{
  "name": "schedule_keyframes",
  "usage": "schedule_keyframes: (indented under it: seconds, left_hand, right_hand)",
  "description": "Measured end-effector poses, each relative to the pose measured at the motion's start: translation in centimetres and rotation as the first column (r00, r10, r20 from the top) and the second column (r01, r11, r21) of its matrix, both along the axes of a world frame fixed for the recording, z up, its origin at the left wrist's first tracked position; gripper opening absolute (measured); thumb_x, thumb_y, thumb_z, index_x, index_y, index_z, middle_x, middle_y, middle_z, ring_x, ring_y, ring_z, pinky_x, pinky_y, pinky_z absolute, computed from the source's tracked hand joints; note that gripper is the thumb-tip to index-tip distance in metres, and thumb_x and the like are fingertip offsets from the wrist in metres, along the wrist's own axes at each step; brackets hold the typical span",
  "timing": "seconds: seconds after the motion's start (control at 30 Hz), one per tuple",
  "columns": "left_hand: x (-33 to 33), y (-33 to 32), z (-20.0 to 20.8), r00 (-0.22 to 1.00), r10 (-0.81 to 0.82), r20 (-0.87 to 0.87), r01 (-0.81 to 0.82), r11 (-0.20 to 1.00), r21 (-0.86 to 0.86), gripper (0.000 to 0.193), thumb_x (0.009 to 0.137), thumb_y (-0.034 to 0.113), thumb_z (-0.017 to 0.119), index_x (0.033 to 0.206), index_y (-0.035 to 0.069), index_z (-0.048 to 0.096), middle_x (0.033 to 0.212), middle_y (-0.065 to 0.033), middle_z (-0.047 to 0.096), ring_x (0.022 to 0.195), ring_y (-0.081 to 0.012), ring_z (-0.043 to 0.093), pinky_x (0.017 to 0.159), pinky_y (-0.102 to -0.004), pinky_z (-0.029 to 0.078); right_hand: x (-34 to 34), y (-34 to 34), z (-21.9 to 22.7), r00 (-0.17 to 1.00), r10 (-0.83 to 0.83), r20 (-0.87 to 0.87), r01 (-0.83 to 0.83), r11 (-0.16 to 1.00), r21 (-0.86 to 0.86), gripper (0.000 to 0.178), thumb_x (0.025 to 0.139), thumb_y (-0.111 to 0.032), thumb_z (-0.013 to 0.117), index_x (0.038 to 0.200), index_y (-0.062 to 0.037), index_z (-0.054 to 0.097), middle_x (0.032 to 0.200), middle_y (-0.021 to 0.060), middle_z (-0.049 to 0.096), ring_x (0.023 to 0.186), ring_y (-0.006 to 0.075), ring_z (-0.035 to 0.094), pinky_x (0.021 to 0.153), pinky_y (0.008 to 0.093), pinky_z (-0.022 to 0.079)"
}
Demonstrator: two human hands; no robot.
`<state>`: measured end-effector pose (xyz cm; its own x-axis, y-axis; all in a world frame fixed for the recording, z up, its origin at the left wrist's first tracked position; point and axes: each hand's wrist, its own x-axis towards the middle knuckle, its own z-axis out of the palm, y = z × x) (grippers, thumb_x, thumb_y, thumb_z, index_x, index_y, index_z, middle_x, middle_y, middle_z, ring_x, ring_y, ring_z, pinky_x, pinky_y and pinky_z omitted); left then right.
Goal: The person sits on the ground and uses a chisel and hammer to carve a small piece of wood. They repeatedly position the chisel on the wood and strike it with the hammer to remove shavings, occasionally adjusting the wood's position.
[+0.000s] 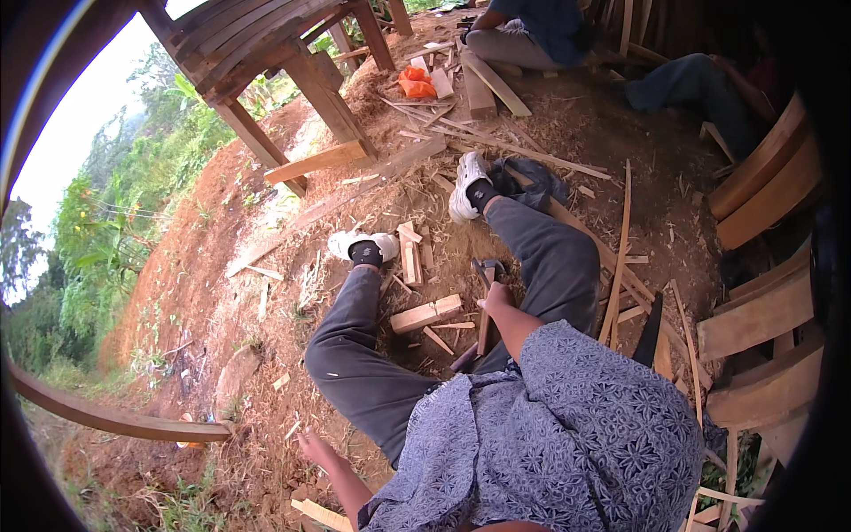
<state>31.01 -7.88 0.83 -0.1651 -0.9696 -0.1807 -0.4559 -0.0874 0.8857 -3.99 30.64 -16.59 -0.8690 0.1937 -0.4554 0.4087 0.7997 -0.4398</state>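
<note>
My right hand [498,297] is closed around a wooden-handled tool with a dark metal head [487,268], between my legs. Low on the left, beside my thigh, my left hand [317,448] hangs over the ground with its fingers loosely apart. A small wood chip [292,430] shows just past those fingertips; it does not look gripped. Between my knees lies a short squared wood block [426,314]. Farther out, near my left shoe [381,244], is another narrow wood block [410,255]. Thin splinters are scattered around both.
A wooden bench-like structure [257,53] stands at the far left, near a grassy slope. Long wood strips [623,257] lie to my right, beside stacked curved planks [753,324]. An orange bag [417,82] lies ahead. Two other people sit at the far right.
</note>
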Motion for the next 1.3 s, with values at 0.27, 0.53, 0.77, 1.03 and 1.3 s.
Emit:
schedule_keyframes:
  seconds: [0.27, 0.53, 0.77, 1.03, 1.3]
  left_hand:
    - [-18.3, 12.7, 3.3, 0.22, -0.862, 0.457, 0.916, 0.022, -0.399, 0.035, 0.09, 0.017, 0.07, 0.124, 0.006, 0.065, 0.128, -0.0158, 0.064, 0.119, -0.0389, 0.059, 0.101, -0.045, 0.048]
    - [-29.4, 10.7, -14.4, -0.08, -0.377, 0.923, 0.933, -0.353, -0.063, 0.053, 0.09, 0.026, 0.066, 0.14, 0.016, 0.052, 0.132, -0.0106, 0.059, 0.118, -0.0311, 0.06, 0.087, -0.0481, 0.053]
    - [-34.0, 12.0, -14.3, -0.116, -0.414, 0.903, 0.874, -0.474, -0.105, 0.043, 0.088, 0.016, 0.063, 0.13, 0.02, 0.056, 0.117, -0.0067, 0.063, 0.115, -0.0287, 0.062, 0.084, -0.0483, 0.054]
    - [-34.5, 14.6, -13.0, -0.085, -0.548, 0.832, 0.963, -0.259, -0.072, 0.081, 0.088, 0.031, 0.072, 0.156, 0.007, 0.035, 0.158, -0.0253, 0.035, 0.144, -0.0429, 0.039, 0.113, -0.0489, 0.041]
    - [-20.8, 16.1, 0.8, -0.188, -0.974, 0.123, 0.963, -0.208, -0.173, 0.065, 0.099, 0.03, 0.065, 0.153, 0.002, 0.04, 0.151, -0.0271, 0.046, 0.139, -0.0417, 0.046, 0.116, -0.0461, 0.037]
  right_hand:
    - [0.9, 1.2, -1.0, 0.999, 0.036, -0.022, -0.036, 0.999, 0.024, 0.063, 0.068, -0.036, 0.093, 0.112, 0.0003, 0.066, 0.113, 0.0212, 0.071, 0.103, 0.0339, 0.071, 0.089, 0.0422, 0.058]
    - [0.0, -1.0, 2.0, 0.966, -0.258, 0.005, 0.245, 0.913, -0.326, 0.053, 0.072, -0.036, 0.084, 0.104, 0.0015, 0.064, 0.103, 0.019, 0.072, 0.084, 0.0291, 0.074, 0.075, 0.0399, 0.059]
    - [-0.1, 1.2, 3.9, 0.875, -0.447, 0.185, 0.411, 0.484, -0.772, 0.022, 0.084, -0.019, 0.075, 0.099, -0.0061, 0.065, 0.09, 0.0082, 0.069, 0.069, 0.0174, 0.066, 0.061, 0.0337, 0.052]
    - [6.8, 0.2, 15.3, 0.95, -0.293, 0.112, 0.273, 0.596, -0.756, 0.042, 0.079, -0.027, 0.086, 0.087, -0.0157, 0.047, 0.076, -0.0024, 0.053, 0.061, 0.0103, 0.051, 0.054, 0.0293, 0.044]
    - [13.3, 2.4, 22.7, 0.999, -0.043, 0.026, 0.041, 0.421, -0.906, 0.044, 0.085, -0.014, 0.082, 0.098, -0.0152, 0.041, 0.095, 0.0033, 0.062, 0.073, 0.0116, 0.062, 0.065, 0.027, 0.053]
